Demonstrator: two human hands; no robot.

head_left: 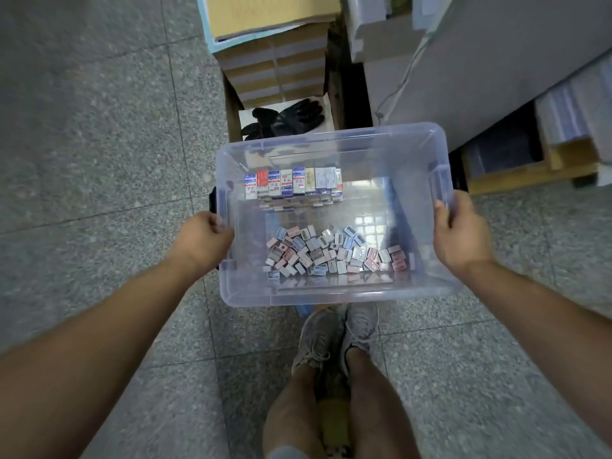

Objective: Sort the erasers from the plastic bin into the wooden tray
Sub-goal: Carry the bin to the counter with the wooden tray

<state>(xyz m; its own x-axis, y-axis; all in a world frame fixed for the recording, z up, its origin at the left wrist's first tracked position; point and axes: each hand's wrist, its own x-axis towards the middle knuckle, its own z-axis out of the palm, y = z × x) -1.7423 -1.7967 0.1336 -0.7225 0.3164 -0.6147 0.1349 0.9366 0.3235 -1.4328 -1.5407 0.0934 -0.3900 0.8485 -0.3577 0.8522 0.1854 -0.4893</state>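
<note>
Currently: carry phase, by my reading. The person stands on a speckled tiled floor (pixel 99 160). Stacked cardboard boxes (pixel 275 61) are ahead, and a pair of black gloves (pixel 284 119) lies on a white box just past the bin's far rim. Wooden tray: not in view, so its place cannot be noted.

The plastic bin (pixel 331 294) is clear and rectangular. It is held off the floor between both hands, above the person's grey shoes (pixel 337 329). Contents: a row of boxed packs (pixel 294 182) stands upright at the far end. The loose erasers (pixel 331 256) lie in a heap on the bottom, close to the near wall. None are out of the bin yet.

Step in hand (judgement): bring the bin to wherever the tray sits.
- Keep both short sides at matching height, since any tilt would slide the heap and could tip the packs into it.
- Move smoothly. The walls look thin and may flex under a one-sided pull.
- Set the base down flat before either hand lets go.

Fingers:
- Left hand (pixel 205 236): clamped on the left rim just below a dark clip (pixel 213 200). The fingers are curled round the edge, and their tips are hidden behind the wall.
- Right hand (pixel 463 230): clamped on the right rim at the moulded handle. The thumb lies on top and the fingers are wrapped underneath, out of sight.
</note>
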